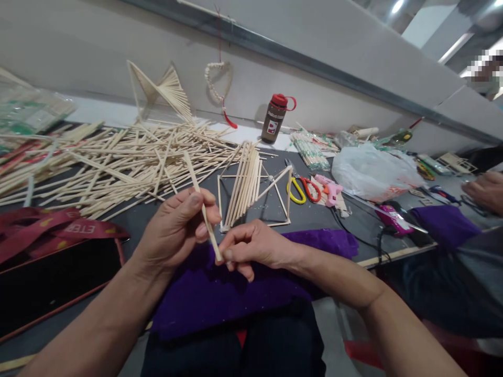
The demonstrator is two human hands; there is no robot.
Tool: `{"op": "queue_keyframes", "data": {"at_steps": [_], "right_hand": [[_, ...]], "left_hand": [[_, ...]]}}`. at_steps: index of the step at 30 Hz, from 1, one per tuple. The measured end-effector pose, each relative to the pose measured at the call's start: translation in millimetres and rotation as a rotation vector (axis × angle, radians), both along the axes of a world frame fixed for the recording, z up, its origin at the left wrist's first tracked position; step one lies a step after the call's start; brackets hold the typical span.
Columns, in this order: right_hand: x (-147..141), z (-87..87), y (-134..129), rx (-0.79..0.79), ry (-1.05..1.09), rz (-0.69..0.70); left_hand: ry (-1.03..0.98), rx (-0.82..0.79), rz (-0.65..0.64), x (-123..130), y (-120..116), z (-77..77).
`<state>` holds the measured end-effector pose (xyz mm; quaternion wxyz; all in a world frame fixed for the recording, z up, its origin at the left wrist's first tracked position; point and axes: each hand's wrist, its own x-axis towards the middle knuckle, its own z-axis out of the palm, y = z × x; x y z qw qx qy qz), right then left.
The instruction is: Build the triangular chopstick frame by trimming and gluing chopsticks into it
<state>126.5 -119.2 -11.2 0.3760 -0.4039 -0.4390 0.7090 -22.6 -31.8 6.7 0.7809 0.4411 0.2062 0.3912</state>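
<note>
Pale wood takes centre stage: a slim stick (208, 222) slants above purple cloth (236, 303) — pinched partway up between the left hand's (188, 212) thumb and fingers, its lower end closed in the right hand's (253, 243) fingertips. Just beyond sits a stick frame (243, 188), near heaped loose sticks (129, 162) and a red-capped bottle (273, 118).

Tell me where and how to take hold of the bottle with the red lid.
Grip the bottle around its dark body, below the red lid, coming from the near side. It stands upright with the wall behind it, and the lid's loop juts out to the right, so the body looks like the surer hold.
</note>
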Motion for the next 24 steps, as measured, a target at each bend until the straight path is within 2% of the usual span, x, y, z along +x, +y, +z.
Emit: {"op": "queue_keyframes", "data": {"at_steps": [5, 7, 11, 13, 17, 24], "right_hand": [[0, 3.7, -8, 0.016, -0.040, 0.018], [2, 5.3, -16, 0.076, -0.146, -0.061], [17, 3.3, -39, 0.254, -0.424, -0.328], [27, -0.1, -50, 0.285, -0.468, -0.376], [43, -4.3, -61, 0.277, -0.444, -0.348], [43, -8.3, -50, 0.346, -0.428, -0.240]], "left_hand": [[0.008, 0.031, -0.105, 0, -2, -5.2], [0.018, 0.024, -0.084, 0, -3, -3.6], [-0.055, -0.077, 0.047, 0, 3, 5.5], [-0.106, -0.138, 0.095, 0, 9, 8.8], [-0.061, -0.188, 0.093, 3, 12, 6.5], [0.110, -0.131, 0.020, 15, 1, -2.2]]}}
